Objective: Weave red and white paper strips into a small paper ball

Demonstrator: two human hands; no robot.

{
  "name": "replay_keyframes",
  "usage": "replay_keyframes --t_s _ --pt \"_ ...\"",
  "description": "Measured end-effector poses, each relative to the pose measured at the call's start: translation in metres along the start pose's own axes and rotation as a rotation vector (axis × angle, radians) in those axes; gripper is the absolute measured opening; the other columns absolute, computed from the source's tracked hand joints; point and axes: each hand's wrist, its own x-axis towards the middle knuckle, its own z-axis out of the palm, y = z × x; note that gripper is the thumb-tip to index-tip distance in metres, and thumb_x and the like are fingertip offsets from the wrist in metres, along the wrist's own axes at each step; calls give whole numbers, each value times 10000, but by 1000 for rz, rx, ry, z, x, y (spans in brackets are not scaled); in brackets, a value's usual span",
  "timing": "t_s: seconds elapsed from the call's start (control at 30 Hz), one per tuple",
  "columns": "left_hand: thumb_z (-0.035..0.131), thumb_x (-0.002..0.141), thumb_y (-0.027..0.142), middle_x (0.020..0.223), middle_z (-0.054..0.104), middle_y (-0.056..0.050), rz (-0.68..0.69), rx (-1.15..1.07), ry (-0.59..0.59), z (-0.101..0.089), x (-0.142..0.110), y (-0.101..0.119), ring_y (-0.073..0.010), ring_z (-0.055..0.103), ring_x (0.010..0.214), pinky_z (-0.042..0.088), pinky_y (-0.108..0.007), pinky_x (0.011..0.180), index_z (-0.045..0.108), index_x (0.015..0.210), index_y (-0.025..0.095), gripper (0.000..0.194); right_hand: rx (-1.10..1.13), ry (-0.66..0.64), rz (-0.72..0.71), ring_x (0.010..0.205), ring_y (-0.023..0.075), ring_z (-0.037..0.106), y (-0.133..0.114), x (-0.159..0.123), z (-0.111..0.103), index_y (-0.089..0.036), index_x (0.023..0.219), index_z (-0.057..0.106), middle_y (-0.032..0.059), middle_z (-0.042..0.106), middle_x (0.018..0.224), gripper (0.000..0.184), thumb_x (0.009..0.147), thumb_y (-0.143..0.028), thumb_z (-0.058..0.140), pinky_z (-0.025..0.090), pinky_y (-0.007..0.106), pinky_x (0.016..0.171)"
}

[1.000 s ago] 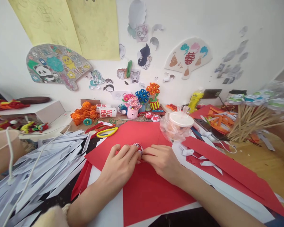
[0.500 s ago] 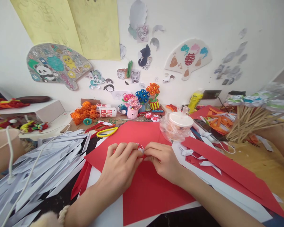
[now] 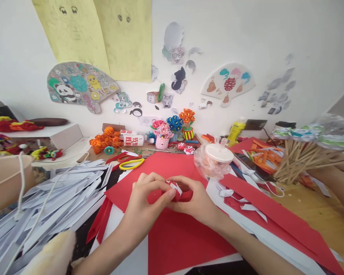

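A small red-and-white folded paper piece [image 3: 176, 188] is held between my two hands above a red paper sheet [image 3: 186, 240]. The thumb and fingers of my left hand [image 3: 147, 198] pinch its left side. My right hand [image 3: 199, 196] curls round the other side, thumb below and fingers above. Fingers cover part of the piece, so its full shape is hidden. White sheets lie under the red paper. Just beyond my hands, scissors with yellow handles [image 3: 132, 164] rest at the left, and a lidded cup in clear plastic [image 3: 218, 154] stands at the right.
Many white paper strips [image 3: 60, 194] spread over the left side. Red and white paper scraps [image 3: 253, 208] lie at the right. Along the back stand flower pots [image 3: 162, 142], orange flowers [image 3: 107, 139] and a yellow bottle [image 3: 236, 130]. Another person's arm [image 3: 332, 181] is at far right.
My fingers have opened out from a tight pinch into rounder grips, showing more of the folded piece. The camera view has tilted up slightly.
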Motion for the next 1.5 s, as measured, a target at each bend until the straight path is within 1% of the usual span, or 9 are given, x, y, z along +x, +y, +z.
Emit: replay_keyframes --t_s 0.1,0.27,0.47,0.6,0.77,0.87,1.0,1.23,1.5 --pt "571 858 356 819 553 -2 -34 -40 5 -2 0 0 -224 498 885 302 -404 864 682 711 264 206 33 -25 -6 879 192 643 0 0 -1 -215 1092 672 15 708 998 438 677 -239 810 505 292 786" --pt "579 853 364 866 502 -7 -37 -68 48 -2 0 0 -216 494 903 327 -374 849 672 717 259 195 29 -60 -58 866 207 633 -4 -1 -3 -175 995 708 17 709 920 297 716 -241 784 497 292 775" --pt "585 877 355 872 538 -9 -7 -193 -24 -2 0 -2 -196 514 890 371 -310 792 646 705 231 221 24 -27 -45 1015 229 630 -4 -2 -6 -236 1114 680 33 695 1104 450 688 -265 820 480 335 894" --pt "589 895 328 871 550 -5 77 -258 -80 -7 1 -6 -178 520 886 381 -292 801 624 724 220 206 244 -174 60 1071 241 607 0 1 -14 -290 1326 526 60 663 1178 781 629 -393 863 459 389 937" --pt "609 897 307 907 550 -5 149 -321 -120 -10 -1 -9 -169 534 896 389 -286 819 654 767 230 157 544 -249 91 1241 250 485 3 5 -22 -250 1230 630 96 579 1316 580 792 -628 641 382 389 1016" --pt "632 883 329 937 548 -7 181 -354 -165 -11 -2 -9 -172 536 908 396 -283 815 685 776 244 147 683 -362 170 1039 227 606 5 4 -23 -215 1188 663 106 667 1138 536 820 -603 625 448 364 905" --pt "640 863 422 942 550 -13 207 -305 -173 -11 -3 -7 -187 515 925 385 -300 843 697 726 249 228 760 -457 280 735 147 628 13 2 -24 -154 1098 700 63 692 859 547 666 -463 828 479 273 724" --pt "644 838 454 1022 577 -31 142 -145 -126 -13 -3 -4 -236 511 1002 339 -393 927 688 697 244 257 690 -454 209 632 107 564 12 2 -25 -108 899 742 32 666 738 408 660 -425 837 440 217 616" --pt "668 828 419 1074 561 -38 119 -198 -107 -9 -5 -3 -245 486 1094 333 -410 991 714 713 264 198 701 -501 197 559 85 514 5 1 -25 -107 716 713 3 610 637 353 667 -436 828 416 204 567"
